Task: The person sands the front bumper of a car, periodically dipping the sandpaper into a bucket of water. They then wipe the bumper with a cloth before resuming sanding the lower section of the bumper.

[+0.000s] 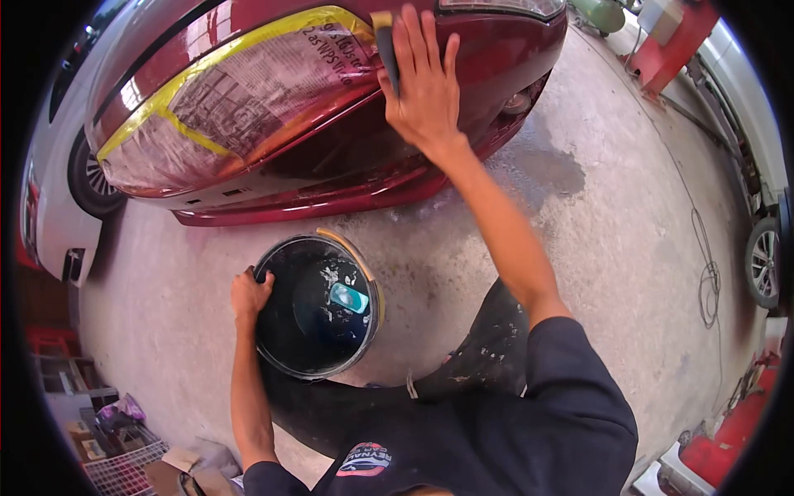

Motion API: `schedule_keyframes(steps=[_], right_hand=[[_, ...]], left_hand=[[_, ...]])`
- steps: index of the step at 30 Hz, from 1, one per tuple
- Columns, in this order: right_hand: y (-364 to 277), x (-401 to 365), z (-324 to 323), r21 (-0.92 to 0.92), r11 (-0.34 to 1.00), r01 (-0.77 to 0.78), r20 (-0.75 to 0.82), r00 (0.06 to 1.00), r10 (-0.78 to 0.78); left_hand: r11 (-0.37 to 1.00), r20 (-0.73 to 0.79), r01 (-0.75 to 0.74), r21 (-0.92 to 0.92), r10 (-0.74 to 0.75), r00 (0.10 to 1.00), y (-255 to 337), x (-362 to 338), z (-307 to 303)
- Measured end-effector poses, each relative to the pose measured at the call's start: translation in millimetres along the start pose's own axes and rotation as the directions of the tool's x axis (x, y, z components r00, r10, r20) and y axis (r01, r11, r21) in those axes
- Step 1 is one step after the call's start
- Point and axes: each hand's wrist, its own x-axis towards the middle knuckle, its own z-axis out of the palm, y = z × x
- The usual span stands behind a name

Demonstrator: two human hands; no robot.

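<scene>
My left hand [251, 293] is closed on the left rim of a black bucket [263, 331]. Inside the bucket, a blue-green object with a pale top [349, 298] lies among whitish flecks, near the right wall. My right hand [423, 87] lies with fingers stretched over the dark red car bumper [488, 78], below the headlight. A dark sanding block [387, 56] with a yellowish end sticks out along the left side of that hand, held against the panel. Its far side is hidden under the palm.
Newspaper [240, 99] edged with yellow tape covers the bumper's middle. A wet patch [550, 169] darkens the floor at right. A cable [707, 285] lies on the concrete. A white car [62, 190] stands at left; a wire basket [124, 471] and boxes sit at lower left.
</scene>
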Motion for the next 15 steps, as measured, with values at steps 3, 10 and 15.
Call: schedule_keyframes(steps=[3, 10, 15], right_hand=[[-13.2, -41.5, 3.5, 0.022, 0.997, -0.069, 0.004, 0.998, 0.069], [1.8, 32.8, -0.3, 0.046, 0.967, -0.252, -0.310, 0.916, 0.254], [-26.2, -9.4, 30.0, 0.346, 0.905, -0.247, -0.371, 0.850, 0.374]], left_hand=[[0.999, -0.019, -0.015, 0.032, 0.015, 1.000, 2.3, 0.6, 2.4], [0.999, -0.041, -0.023, 0.025, 0.024, 0.999, -3.3, -3.5, 3.7], [0.998, -0.056, -0.063, 0.002, 0.063, 0.996, -2.3, 1.0, 3.5]])
